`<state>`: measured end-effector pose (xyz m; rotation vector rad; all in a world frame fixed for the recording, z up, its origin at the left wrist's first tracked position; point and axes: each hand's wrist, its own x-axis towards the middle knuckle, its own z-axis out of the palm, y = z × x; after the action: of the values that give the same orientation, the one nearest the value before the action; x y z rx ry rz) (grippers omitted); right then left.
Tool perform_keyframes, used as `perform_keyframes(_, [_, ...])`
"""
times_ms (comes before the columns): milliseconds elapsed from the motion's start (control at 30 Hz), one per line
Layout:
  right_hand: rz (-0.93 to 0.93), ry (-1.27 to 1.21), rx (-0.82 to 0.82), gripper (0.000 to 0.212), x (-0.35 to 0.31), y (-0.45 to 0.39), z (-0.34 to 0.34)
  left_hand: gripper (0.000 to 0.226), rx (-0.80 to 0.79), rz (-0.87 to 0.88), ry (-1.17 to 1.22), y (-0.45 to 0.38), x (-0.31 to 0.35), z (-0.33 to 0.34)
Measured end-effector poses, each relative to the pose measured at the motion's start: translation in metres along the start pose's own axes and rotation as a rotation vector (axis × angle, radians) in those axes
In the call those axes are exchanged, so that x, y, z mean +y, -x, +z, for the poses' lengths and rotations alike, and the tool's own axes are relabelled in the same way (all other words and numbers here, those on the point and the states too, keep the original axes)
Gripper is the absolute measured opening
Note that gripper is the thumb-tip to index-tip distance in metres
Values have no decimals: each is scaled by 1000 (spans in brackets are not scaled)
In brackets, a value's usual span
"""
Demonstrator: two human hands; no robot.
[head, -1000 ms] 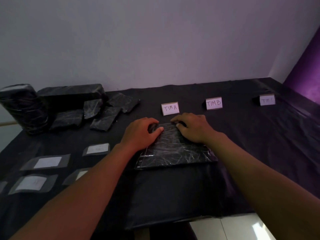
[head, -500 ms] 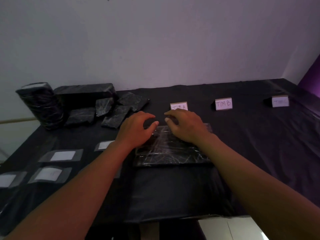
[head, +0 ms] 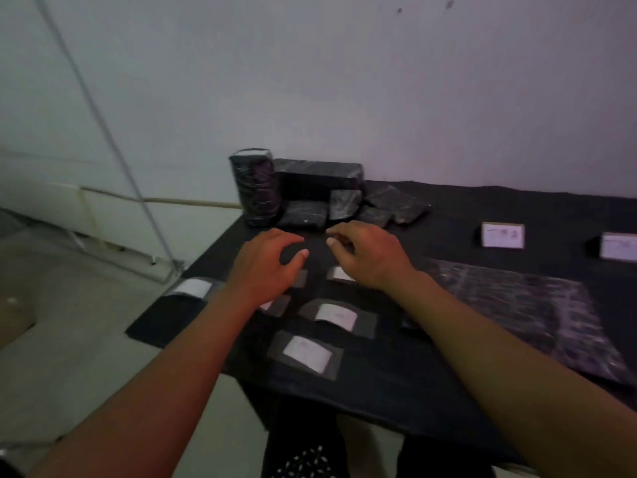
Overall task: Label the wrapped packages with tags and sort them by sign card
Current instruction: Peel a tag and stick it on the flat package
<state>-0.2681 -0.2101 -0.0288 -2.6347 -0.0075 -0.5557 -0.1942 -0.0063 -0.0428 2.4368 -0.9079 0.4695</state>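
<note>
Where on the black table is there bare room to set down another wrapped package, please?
Bare cloth lies between the sign cards and the flat package, and along the near edge below the tags. The far left corner is crowded with stacked packages; both hands hover over the tag area.

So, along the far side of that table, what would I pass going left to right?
Upright black wrapped cylinder package → long black wrapped box package → flat black wrapped packet → first white sign card → second white sign card, cut by the picture's edge.
</note>
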Motion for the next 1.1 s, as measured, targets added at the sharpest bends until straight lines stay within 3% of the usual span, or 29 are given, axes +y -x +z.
perform_keyframes(400, [-186,-71,-223,34,-114,-46,98,38,104,-251,-134,81,-112,-62])
perform_keyframes(567, [-217,-4,-347,51,-141,-56,122,46,89,-361,-146,104,-136,-67])
perform_keyframes(667, [-215,34,-414,53,-151,-58,134,54,54,-458,-101,113,-147,-64])
perform_keyframes(833, [-128,-13,-431,57,-165,-61,149,48,34,-571,17,116,-154,-56])
perform_keyframes(1000, [-9,-166,-454,62,-174,-65,153,49,46,-566,17,116,-157,-53])
perform_keyframes(1100, [20,-268,-383,64,-173,-64,154,53,77,-564,32,117,-155,-54])
